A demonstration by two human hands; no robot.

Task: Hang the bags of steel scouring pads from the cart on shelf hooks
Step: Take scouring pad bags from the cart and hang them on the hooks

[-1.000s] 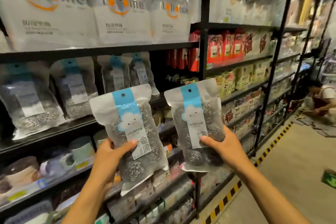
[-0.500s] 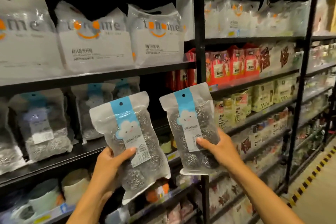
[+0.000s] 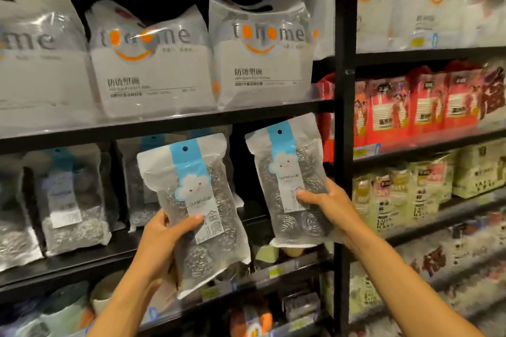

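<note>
Your left grip (image 3: 163, 236) clasps one scouring-pad bag (image 3: 197, 172) — right grip (image 3: 328, 206) clasps second bag (image 3: 284, 161) (both upright, before shelf (image 3: 164, 128)).

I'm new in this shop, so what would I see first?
Two bags of shiny steel scouring pads in the middle: the left hand grips the left bag, and the right hand grips the right bag beside the black post. On the shelf above stand big white bags with orange smiles, and red packets sit to the right.
</note>
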